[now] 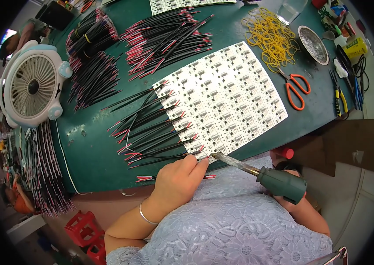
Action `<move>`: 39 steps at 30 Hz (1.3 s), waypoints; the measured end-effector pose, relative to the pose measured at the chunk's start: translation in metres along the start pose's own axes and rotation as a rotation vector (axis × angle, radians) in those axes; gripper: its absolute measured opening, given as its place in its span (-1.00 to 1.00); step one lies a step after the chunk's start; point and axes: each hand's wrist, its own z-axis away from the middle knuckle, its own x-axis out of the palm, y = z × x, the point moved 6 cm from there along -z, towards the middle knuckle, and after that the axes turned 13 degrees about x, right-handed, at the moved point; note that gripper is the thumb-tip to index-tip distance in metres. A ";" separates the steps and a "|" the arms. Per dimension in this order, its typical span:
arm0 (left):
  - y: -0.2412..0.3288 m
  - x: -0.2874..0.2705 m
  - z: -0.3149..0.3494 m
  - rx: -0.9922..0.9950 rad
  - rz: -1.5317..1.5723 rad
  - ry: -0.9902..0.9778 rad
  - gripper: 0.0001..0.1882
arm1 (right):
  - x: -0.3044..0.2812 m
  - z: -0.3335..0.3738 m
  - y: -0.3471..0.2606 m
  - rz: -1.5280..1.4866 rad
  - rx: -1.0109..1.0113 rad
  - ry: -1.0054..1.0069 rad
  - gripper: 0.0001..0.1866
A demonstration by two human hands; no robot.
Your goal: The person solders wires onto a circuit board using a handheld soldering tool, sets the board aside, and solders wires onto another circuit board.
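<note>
A white circuit board panel [229, 95] with rows of small components lies tilted on the green table. Short black cables [145, 128] with red and white ends are attached along its left edge. My left hand [177, 179] is closed at the panel's near corner, pinching a black cable there; more stripped cable ends [210, 176] stick out beneath the palm. My right hand [292, 201], partly hidden behind the handle, grips a soldering iron [279, 183] with a green handle. Its tip rests at the panel's near corner, just right of my left fingertips.
Piles of black cables [165, 42] and tied cable bundles [92, 39] lie at the back. A white fan [32, 86] stands left. Yellow rubber bands or solder-like strands [270, 37], a metal dish [314, 45], orange-handled scissors [297, 90] and yellow-handled pliers [339, 99] are at the right.
</note>
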 end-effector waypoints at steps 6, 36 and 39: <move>0.000 -0.001 -0.002 -0.004 0.009 -0.009 -0.78 | -0.001 -0.002 -0.004 -0.003 -0.005 0.024 -0.74; -0.002 -0.006 -0.006 -0.057 0.053 0.033 -0.80 | 0.000 0.010 0.000 0.029 0.039 0.030 -0.68; -0.002 -0.005 -0.006 -0.052 0.054 0.018 -0.80 | 0.001 0.011 -0.004 0.126 -0.056 0.017 -0.70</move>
